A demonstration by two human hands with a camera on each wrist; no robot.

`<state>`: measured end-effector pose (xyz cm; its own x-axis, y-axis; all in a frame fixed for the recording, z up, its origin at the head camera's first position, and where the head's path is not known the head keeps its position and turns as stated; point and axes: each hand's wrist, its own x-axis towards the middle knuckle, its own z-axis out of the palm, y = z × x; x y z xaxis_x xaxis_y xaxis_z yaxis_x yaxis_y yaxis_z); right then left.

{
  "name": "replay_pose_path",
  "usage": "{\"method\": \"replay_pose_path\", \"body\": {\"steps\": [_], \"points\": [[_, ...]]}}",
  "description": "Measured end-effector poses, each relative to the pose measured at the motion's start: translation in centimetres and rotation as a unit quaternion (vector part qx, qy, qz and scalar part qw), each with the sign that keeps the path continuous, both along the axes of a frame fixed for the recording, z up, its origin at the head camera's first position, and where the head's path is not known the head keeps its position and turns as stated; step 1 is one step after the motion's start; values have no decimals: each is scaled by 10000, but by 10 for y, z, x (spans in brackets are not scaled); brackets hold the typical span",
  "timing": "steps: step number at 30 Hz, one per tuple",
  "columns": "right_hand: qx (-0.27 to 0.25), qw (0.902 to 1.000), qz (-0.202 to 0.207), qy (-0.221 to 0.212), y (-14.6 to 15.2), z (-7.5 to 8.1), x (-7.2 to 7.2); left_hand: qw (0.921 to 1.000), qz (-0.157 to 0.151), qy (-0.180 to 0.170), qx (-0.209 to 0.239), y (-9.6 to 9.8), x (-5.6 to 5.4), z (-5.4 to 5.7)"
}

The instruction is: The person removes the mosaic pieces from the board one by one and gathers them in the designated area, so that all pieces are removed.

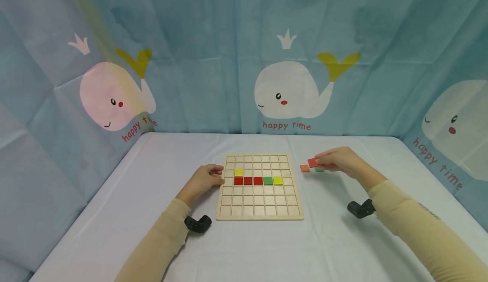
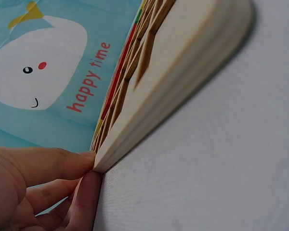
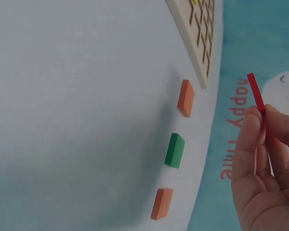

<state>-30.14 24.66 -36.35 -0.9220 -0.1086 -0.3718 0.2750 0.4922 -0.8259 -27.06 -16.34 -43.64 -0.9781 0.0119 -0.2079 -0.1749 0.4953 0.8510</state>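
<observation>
A square wooden grid board lies on the table, with a row of red, green and yellow tiles across its middle and one yellow tile above the row's left end. At the board's left edge my left hand pinches the rim between thumb and fingers, as the left wrist view shows up close. Off the board's right side, my right hand holds a red square tile by its edge, raised above the table. Beneath it lie an orange tile, a green tile and another orange tile.
A white cloth covers the table. Behind it hangs a blue curtain printed with whales. Black devices are strapped near both wrists, close to the tabletop.
</observation>
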Motion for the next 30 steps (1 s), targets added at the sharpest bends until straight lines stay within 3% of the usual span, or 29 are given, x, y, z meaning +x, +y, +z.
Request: {"method": "replay_pose_path", "body": {"steps": [13,19,30], "points": [[-364,9993,-82,-49,24,-3,0,10000,2,7,24,0,-1,-2],[-141,9998,-58,133,41,-6,-1,10000,0,-35,74,0,-1,-1],[-287,9993,-162,182,64,-13,-5,9998,-69,8,187,-1,1,-1]]}}
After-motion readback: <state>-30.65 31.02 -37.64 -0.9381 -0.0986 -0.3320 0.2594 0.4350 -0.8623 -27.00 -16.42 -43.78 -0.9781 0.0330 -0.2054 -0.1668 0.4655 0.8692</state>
